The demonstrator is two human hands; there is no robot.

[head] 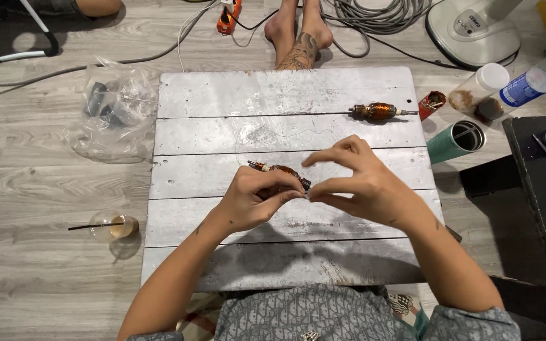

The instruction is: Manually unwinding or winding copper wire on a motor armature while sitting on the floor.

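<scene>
My left hand [254, 199] grips a copper-wound rotor [280, 170] above the desk [285, 95]; right hand [364, 183] fingers pinched at its end. Second rotor [377, 112] lies apart.

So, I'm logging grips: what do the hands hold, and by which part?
The left hand grips a copper-wound armature by its near end; the right hand pinches at that same end.

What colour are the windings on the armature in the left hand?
Coppery orange-brown, on the armature held by the left hand; head view.
</scene>
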